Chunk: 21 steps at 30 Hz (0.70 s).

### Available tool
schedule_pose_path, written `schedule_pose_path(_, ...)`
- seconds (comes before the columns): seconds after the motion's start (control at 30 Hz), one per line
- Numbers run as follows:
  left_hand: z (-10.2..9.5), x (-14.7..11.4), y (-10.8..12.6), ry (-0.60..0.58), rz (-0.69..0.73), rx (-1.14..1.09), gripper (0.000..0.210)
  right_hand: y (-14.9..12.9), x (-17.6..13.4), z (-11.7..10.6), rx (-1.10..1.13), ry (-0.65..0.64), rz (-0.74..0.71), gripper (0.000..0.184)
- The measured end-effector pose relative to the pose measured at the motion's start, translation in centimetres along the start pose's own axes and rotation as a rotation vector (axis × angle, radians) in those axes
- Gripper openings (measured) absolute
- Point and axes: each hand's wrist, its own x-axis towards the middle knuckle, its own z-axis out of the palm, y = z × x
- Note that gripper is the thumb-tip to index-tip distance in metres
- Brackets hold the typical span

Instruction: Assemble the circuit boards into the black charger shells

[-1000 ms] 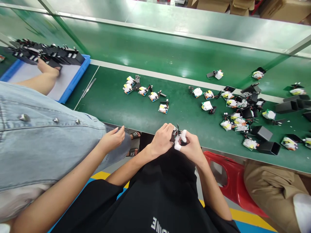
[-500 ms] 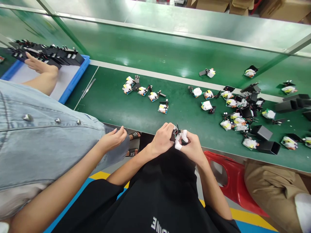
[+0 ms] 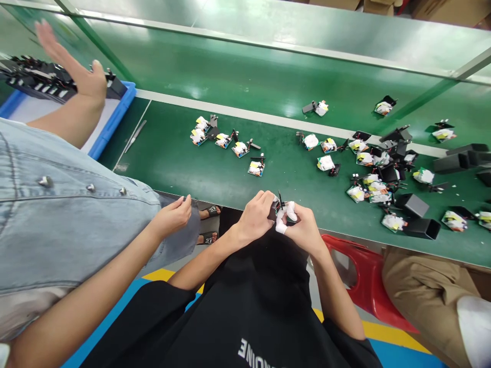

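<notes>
Close to my body, at the bench's front edge, my left hand (image 3: 254, 219) is wrapped round a black plastic housing (image 3: 274, 208), mostly hidden by the fingers. My right hand (image 3: 301, 227) has white covers on its thumb and finger and pinches at the housing's open end, where a thin black piece (image 3: 280, 199) sticks up. Whether a circuit board sits inside the housing I cannot make out. Just beyond my hands lies a circuit board (image 3: 255, 167) with white and yellow parts and a black plate wired to it.
More boards (image 3: 240, 148) lie on the green bench (image 3: 169, 163). A denser cluster of boards (image 3: 378, 189) and empty black housings (image 3: 422, 228) is at right. At left are tweezers (image 3: 135, 136), a blue tray (image 3: 115, 115) of housings and a co-worker's arm (image 3: 86, 97). A red chair (image 3: 364, 276) stands at right.
The co-worker's far hand has risen from the tray, and their near hand has shifted slightly left. My hands stay on the housing with little visible movement. The view has shifted a little.
</notes>
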Motion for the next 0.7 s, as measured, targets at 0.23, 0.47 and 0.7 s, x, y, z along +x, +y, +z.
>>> schedule_pose_path(0.23, 0.00, 0.07, -0.22, 0.012, 0.007, 0.004, 0.052, -0.31, 0.18, 0.05, -0.001, 0.001, -0.015, 0.020)
schedule_pose_path(0.47, -0.10, 0.07, 0.14, -0.001, -0.005, 0.004, 0.053, -0.06, 0.14, -0.02, 0.018, -0.005, 0.000, 0.021)
schedule_pose_path(0.7, -0.14, 0.14, 0.32, 0.019, -0.020, 0.007, 0.054, -0.31, -0.03, 0.08, 0.015, 0.018, -0.022, 0.023)
